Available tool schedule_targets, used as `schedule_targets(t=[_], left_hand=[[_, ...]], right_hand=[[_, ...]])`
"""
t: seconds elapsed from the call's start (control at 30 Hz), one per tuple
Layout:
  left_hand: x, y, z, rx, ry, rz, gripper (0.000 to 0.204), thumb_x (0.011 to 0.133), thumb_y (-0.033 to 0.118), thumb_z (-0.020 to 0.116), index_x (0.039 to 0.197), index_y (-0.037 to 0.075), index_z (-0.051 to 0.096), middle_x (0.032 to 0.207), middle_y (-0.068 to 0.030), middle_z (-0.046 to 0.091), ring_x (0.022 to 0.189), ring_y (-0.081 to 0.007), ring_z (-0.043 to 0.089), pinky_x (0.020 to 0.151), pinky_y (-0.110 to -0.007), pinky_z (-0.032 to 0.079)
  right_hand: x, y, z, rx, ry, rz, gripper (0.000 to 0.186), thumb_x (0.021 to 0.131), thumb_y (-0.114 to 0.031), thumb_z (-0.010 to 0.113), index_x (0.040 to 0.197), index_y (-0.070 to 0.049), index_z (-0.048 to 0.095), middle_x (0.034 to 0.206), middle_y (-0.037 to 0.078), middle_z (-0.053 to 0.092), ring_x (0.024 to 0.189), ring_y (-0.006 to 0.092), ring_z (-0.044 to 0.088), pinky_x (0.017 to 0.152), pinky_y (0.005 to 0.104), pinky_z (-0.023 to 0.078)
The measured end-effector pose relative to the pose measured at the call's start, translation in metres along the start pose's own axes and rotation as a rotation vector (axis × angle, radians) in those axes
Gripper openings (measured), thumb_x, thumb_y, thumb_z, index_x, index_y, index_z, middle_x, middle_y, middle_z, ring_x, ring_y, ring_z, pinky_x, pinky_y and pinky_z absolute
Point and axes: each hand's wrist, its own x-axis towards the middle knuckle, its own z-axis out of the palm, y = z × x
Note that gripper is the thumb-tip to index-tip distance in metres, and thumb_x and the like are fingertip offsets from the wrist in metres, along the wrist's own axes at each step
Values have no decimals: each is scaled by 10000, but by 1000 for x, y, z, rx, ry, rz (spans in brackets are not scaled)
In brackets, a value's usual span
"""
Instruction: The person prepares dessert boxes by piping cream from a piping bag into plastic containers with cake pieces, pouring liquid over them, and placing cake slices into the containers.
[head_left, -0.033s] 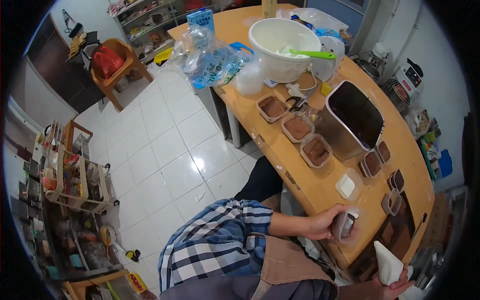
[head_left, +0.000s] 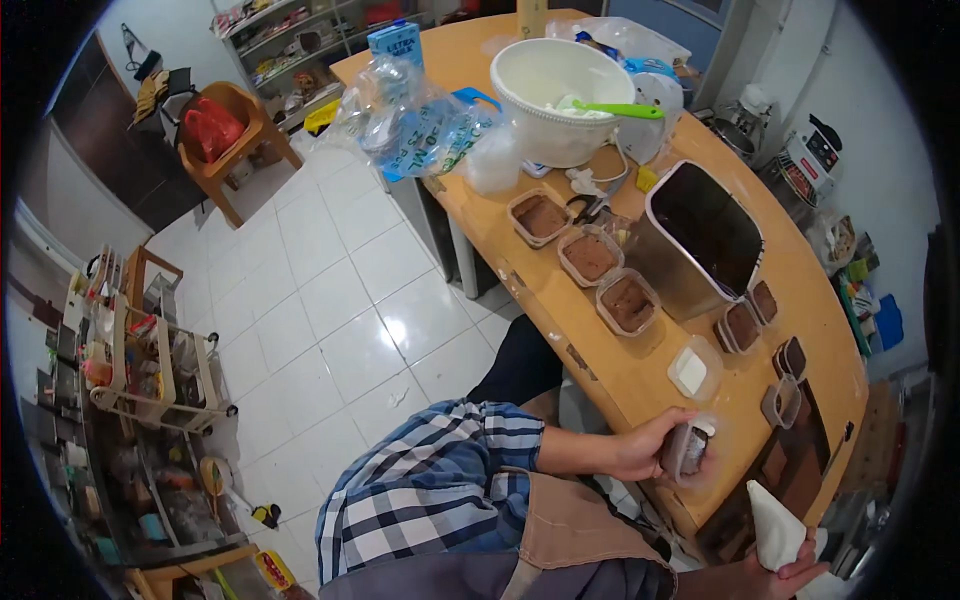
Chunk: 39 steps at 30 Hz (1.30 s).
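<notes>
My left hand [head_left: 648, 450] grips a small clear plastic tub [head_left: 686, 452] above the table's near edge. Something dark brown is inside it, with a dab of white cream at its rim. At the lower right, my right hand [head_left: 792, 572] is wrapped round a white piping bag [head_left: 774, 525], whose narrow end points up and left. Beyond the held tub sits a tub topped with smooth white cream [head_left: 690, 374]. Three tubs with brown cake [head_left: 630, 303] stand in a row farther back. To the right is an open tub [head_left: 781, 402], its contents unclear.
A tall metal container with dark contents [head_left: 655, 235] stands mid-table. Behind it are a white bowl [head_left: 525, 130] with a green spatula [head_left: 622, 109], black scissors [head_left: 590, 210] and plastic packaging [head_left: 420, 125]. More cake pieces [head_left: 740, 326] lie right. A cart [head_left: 150, 390] stands left.
</notes>
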Motion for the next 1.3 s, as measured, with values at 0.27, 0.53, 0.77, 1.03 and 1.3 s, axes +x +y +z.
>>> schedule_targets(t=[0.27, 0.53, 0.77, 1.03, 1.3], left_hand=[[7, -7, -3, 95, -92, 100, 418, 881, 415, 279, 980, 65, 485, 858, -65, 583, 800, -166, 578, 729, -280, 467], [9, -17, -2, 127, -69, 119, 457, 886, 424, 268, 935, 42, 513, 850, -61, 572, 764, -141, 557, 702, -270, 452], [14, -16, -6, 178, -121, 232, 421, 884, 424, 269, 1020, 65, 443, 935, -88, 533, 900, -179, 518, 767, -316, 446], [12, -16, 8, 337, -114, 289, 611, 802, 573, 342, 1134, 62, 310, 1095, -127, 437, 1028, -233, 462, 841, -388, 423], [6, -26, 10, 474, 6, 254, 728, 751, 645, 292, 1179, 57, 310, 1112, -146, 425, 1058, -254, 438, 891, -390, 357]], right_hand=[[2, -5, -9, 25, -28, 34, 345, 843, -347, 442, 957, -42, 556, 894, 95, 553, 865, 256, 510, 811, 376, 404], [-4, -14, -25, -3, 50, -26, 319, 861, -392, 399, 932, -101, 510, 841, 38, 498, 865, 211, 466, 861, 341, 370], [-37, -26, 13, 281, -355, 34, 363, 914, -327, 283, 596, -153, 305, 370, -43, 222, 424, 72, 313, 668, 243, 360], [-55, -14, 33, 297, -418, -157, 418, 906, -419, 147, 701, -110, 340, 364, -5, 326, 338, 134, 423, 468, 300, 386], [-61, 9, 38, 272, -537, -173, 390, 899, -417, 172, 729, -105, 332, 398, 3, 394, 354, 159, 467, 425, 311, 407]])
